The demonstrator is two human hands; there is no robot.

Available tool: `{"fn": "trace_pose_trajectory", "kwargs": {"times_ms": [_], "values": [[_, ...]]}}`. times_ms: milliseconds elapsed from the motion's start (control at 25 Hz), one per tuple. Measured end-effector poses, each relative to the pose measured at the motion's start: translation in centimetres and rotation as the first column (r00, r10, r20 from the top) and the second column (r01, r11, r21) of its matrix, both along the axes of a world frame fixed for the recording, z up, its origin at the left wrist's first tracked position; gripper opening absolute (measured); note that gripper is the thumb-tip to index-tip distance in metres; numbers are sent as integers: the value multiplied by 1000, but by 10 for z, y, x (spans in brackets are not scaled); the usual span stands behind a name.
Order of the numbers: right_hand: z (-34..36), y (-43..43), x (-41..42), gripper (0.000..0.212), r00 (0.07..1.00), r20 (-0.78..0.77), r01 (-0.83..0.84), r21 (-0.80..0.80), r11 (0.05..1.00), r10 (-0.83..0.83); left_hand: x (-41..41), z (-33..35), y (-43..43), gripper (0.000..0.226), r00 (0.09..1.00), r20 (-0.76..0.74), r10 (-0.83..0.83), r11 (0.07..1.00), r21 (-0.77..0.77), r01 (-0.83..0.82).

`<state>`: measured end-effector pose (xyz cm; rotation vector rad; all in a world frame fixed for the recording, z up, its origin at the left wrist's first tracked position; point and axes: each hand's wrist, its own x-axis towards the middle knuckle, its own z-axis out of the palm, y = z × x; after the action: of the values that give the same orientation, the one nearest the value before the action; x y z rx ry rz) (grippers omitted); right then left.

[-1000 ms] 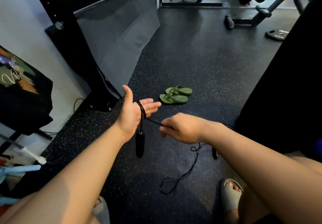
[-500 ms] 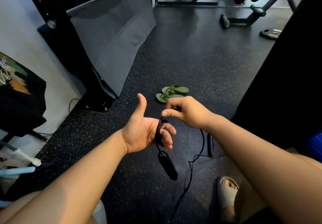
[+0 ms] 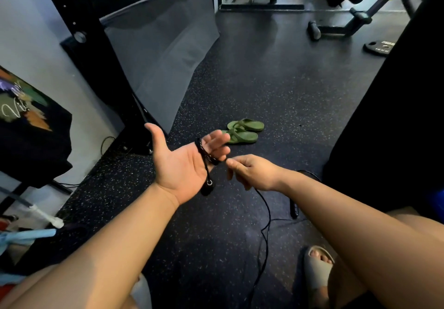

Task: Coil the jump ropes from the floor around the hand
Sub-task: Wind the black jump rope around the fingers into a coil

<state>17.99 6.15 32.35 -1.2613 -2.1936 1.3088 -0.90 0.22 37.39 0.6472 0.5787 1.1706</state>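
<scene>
1. one grey sandal (image 3: 317, 268) sits nearest, at the bottom edge. just beside it the slack of the jump rope (image 3: 265, 232) trails over the floor (image 3: 264, 92) and climbs toward the hands.
2. a little further out, the second handle (image 3: 293, 209) lies on the floor close by the right forearm, partly hidden behind it.
3. the right hand (image 3: 254, 174) pinches the cord between thumb and fingertips, right beside the left fingers. the loose length drops from under it to the floor.
4. the left hand (image 3: 182, 164) lies palm up and released, with straight fingers and the thumb spread wide, gripping nothing. several turns of cord form a coil (image 3: 204, 151) around its fingers, and the first handle (image 3: 207, 188) hangs off the edge of the palm.
5. my reading is that the winding is under way but far from done, since a good run of cord and one handle remain on the floor. the next move likely calls for the right hand to carry the cord behind the left fingers and round again. the left should stay flat so the turns do not slide off the fingertips.
6. beyond the hands lie green flip-flops (image 3: 242, 131). far back are a weight plate (image 3: 378, 47) and gym machines.
</scene>
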Motion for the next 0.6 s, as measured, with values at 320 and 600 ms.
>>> {"fn": "trace_pose_trajectory", "kwargs": {"times_ms": [320, 600], "values": [[25, -20, -4, 43, 878, 404, -312, 76, 947, 256, -17, -10, 18, 124, 928, -238, 286, 956, 5, -293], [42, -29, -8, 45, 854, 449, -425, 308, 851, 264, 3, -28, 17, 119, 809, -584, 64, 986, -90, -143]]}}
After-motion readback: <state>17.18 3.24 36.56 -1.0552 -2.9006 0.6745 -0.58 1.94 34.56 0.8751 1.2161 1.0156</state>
